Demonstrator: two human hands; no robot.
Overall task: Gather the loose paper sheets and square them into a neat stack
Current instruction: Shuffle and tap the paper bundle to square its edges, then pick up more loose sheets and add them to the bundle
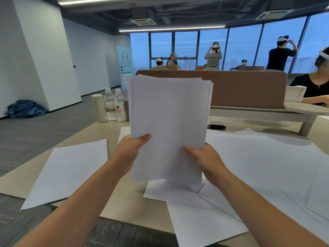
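White paper hangs over the table (pixel 124 205) edge nearest me: the near sheet (pixel 204 227) at five o'clock, and the left sheet (pixel 67 170) at eight o'clock with one corner off. I judge that a brush of my forearm or a puff of air from tapping could send either to the floor.

Above them my left hand (pixel 130 150) and right hand (pixel 204 157) pinch the bundle (pixel 169 118) upright. Each thumb is pressed on the front face and the fingers are hidden behind. The bundle stands dead centre, its bottom edge blurred, so I cannot tell whether it touches the paper under it. If I tap it down there, the bottom lands on slippery loose paper rather than bare table, and could skid and splay.

At twelve o'clock the top edges are stepped and fanned, so the bundle is not yet square. If I loosen my pinch too much to let the pages settle, the outer ones may slide out sideways.

The spread sheets (pixel 267 166) lie overlapped at three o'clock, and dragging one may pull its neighbours along.

Farther off, the far sheet (pixel 124 132) at eleven o'clock lies near the water bottles (pixel 115 106). A careless reach for it could topple them.
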